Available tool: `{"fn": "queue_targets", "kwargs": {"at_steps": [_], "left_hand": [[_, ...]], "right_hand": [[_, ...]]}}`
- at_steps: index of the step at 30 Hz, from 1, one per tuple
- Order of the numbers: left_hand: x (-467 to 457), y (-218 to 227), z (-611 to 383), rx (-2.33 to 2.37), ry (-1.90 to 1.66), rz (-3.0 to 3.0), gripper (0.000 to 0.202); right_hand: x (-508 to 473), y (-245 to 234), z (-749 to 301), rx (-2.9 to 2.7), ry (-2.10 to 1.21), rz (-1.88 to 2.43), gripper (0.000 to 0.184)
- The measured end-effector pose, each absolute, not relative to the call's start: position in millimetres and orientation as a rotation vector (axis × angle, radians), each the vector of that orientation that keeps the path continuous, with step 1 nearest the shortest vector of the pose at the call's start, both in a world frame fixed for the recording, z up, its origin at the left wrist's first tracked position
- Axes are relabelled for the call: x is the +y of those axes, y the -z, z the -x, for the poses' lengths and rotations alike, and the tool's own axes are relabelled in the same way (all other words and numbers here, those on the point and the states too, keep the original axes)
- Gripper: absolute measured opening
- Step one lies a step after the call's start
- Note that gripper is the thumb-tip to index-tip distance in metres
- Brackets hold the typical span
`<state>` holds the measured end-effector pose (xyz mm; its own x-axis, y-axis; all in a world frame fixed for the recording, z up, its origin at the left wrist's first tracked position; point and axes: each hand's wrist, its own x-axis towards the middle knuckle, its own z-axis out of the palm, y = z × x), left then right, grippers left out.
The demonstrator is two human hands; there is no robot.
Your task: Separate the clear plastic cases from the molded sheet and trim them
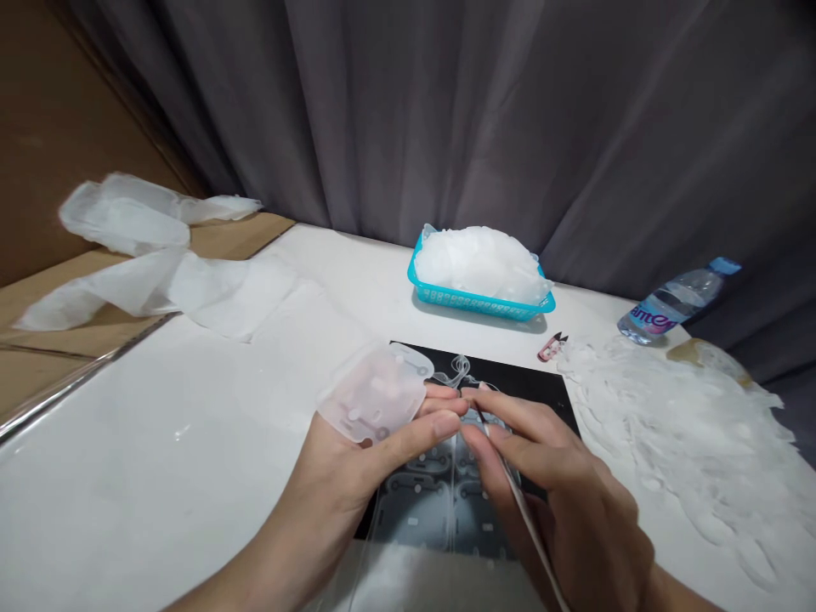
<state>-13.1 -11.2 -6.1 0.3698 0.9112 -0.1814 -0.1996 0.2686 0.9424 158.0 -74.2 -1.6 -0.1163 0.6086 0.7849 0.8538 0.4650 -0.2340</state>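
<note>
My left hand [357, 459] holds a translucent white silicone sheet [376, 393] with small holes, its fingers curled round the sheet's edge. My right hand [548, 476] pinches a thin metal tool [519, 501], its tip meeting the left fingertips over a black mat [529, 381]. More clear silicone sheet [433, 489] lies on the mat beneath both hands.
A turquoise basket [478, 299] heaped with white translucent pieces stands behind the mat. A pile of trimmed white scraps [676, 425] spreads at the right. A water bottle [676, 304] lies at the far right. Small snips [552, 346] rest near the mat. White plastic wrap [146, 255] drapes at the left.
</note>
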Motion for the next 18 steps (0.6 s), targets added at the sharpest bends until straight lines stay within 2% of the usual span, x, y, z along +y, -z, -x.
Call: {"fn": "queue_targets", "kwargs": {"at_steps": [5,10,18], "left_hand": [[-10.7,7.6,13.8,0.907,-0.889,-0.972,0.013],[-11.1,12.1,16.3,0.906,-0.907,-0.968,0.013],[-12.3,6.3,13.8,0.898,-0.899,-0.983,0.011]], "right_hand": [[-73.2,3.1,-154.1,-1.731,0.291,1.271,0.017],[-67.4,0.1,-151.2,-1.687,0.237,1.249,0.006],[-69.2,-3.7,-150.4,-1.688,0.243,1.334,0.017]]}}
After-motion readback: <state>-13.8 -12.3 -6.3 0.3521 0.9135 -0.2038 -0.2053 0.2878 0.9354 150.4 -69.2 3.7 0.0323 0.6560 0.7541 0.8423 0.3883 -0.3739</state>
